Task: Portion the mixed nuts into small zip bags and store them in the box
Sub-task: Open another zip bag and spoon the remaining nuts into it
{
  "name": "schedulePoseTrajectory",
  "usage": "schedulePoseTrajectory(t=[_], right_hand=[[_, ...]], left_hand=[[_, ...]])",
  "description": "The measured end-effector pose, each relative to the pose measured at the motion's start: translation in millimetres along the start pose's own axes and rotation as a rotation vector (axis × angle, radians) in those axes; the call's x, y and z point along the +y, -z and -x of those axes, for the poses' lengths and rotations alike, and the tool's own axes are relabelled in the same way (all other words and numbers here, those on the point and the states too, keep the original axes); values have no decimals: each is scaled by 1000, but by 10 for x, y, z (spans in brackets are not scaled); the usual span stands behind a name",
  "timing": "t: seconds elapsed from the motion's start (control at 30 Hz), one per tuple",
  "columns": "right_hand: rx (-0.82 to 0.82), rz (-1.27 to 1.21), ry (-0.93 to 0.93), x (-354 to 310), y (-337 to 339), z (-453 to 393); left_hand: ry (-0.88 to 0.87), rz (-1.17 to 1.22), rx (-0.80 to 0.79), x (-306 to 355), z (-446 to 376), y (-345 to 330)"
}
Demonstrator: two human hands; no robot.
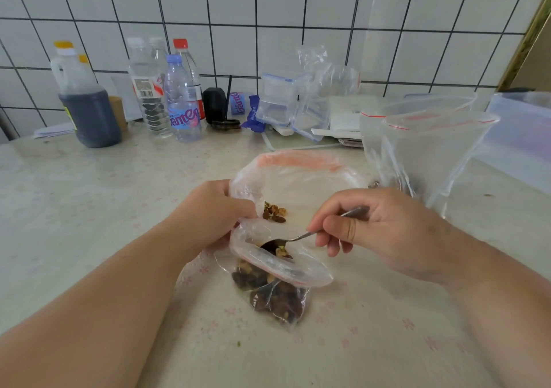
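On the bench point(89, 193), left hand point(208, 211) pinches the small zip bag point(277, 286) mouth open; right hand point(366, 226) grip pinches a spoon point(286, 240), bowl loaded with mixed nuts point(281, 252) inside the bag mouth

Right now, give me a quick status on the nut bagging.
Left hand grips bag mouths. Right hand holds spoon, tipping nuts into small bag. Big bag nearly empty. Nothing in the way.
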State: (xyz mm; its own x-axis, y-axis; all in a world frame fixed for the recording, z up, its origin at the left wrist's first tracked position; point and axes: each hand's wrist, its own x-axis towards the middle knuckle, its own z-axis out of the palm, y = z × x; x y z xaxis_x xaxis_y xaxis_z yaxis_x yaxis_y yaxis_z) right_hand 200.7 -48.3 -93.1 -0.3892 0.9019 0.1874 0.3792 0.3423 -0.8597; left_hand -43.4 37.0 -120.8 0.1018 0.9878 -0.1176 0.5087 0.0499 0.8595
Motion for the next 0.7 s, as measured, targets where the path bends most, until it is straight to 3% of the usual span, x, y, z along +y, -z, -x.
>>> schedulePoseTrajectory(t=[0.3, 0.4, 0.5, 0.7], right_hand=[[192, -195, 50, -51, 55, -5], [370, -248, -5, -25, 42, -42], [564, -146, -133, 33, -22, -101], [610, -72, -260, 115, -146, -187]], left_hand=[[-17, -2, 21, 4, 46, -17], [-27, 15, 14, 10, 66, -18], [-34, 10, 7, 23, 73, -23], [-44, -2, 16, 27, 63, -28]])
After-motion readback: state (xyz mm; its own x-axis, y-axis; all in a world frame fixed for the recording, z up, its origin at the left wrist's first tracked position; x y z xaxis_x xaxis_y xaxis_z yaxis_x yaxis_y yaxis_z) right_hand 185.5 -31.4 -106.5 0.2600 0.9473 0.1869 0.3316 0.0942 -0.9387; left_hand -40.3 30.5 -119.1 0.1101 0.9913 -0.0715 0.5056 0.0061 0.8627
